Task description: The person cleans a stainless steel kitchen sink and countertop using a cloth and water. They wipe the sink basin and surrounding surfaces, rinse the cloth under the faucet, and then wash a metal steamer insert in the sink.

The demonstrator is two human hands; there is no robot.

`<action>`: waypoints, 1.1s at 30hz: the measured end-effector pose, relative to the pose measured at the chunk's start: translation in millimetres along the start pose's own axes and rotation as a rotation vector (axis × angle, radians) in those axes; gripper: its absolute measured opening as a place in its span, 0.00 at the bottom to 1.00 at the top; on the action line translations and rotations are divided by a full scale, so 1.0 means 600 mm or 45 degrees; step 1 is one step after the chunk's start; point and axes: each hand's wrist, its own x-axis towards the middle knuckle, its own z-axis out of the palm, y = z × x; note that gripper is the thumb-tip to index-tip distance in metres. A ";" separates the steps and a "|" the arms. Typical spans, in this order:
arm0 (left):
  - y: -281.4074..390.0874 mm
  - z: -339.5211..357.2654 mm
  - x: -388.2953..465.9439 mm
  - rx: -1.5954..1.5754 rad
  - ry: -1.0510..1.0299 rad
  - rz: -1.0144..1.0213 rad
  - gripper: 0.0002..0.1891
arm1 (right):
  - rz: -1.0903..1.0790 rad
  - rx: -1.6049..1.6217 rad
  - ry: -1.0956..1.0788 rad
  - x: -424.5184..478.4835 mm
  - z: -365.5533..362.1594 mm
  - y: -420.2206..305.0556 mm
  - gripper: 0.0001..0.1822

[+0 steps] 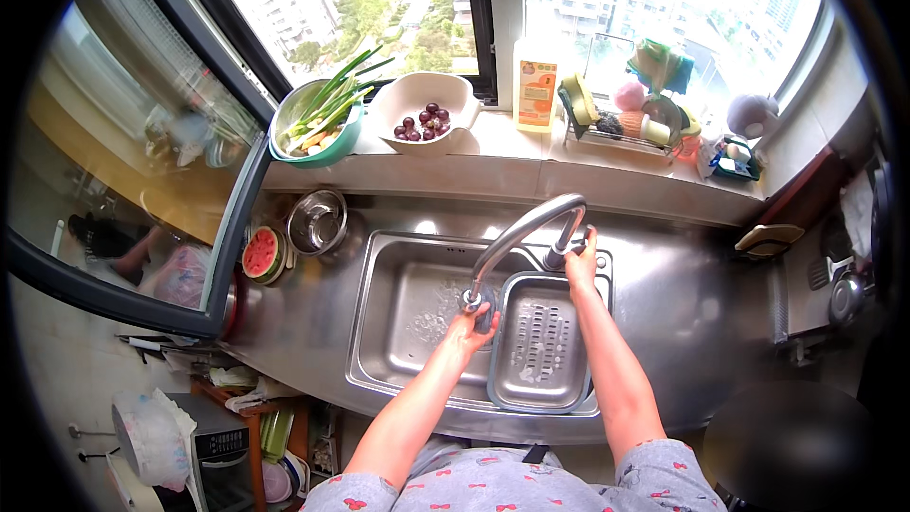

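Note:
My left hand (472, 331) is under the spout end of the curved steel faucet (530, 224), above the stainless steel sink basin (412, 306). A dark rounded thing (485, 309) shows between its thumb and fingers; whether it is held or lies behind the hand is unclear. At the faucet's base, my right hand (582, 263) grips the faucet lever (589, 233). Below that hand, a rectangular metal drain tray (542, 391) with slots and a grey rim sits over the sink's right side. Water splashes or foam show on the basin floor and tray.
Left of the sink stand a steel bowl (317, 222) and a cut watermelon (264, 253). The sill holds a teal basin (334, 153) of scallions, a white bowl (394, 103) of grapes, a bottle (535, 96) and a sponge rack (625, 139). An open window sash (238, 242) juts over the counter.

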 end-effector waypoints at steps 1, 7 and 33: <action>-0.006 0.007 -0.014 -0.008 0.024 -0.021 0.13 | -0.031 -0.101 -0.041 -0.011 -0.005 -0.010 0.51; -0.025 0.025 -0.083 0.109 -0.134 -0.231 0.16 | -0.952 -0.518 -0.362 -0.138 -0.063 0.074 0.49; -0.128 0.081 -0.107 2.613 -0.326 0.594 0.21 | -1.000 -1.519 -0.949 -0.237 -0.061 0.125 0.14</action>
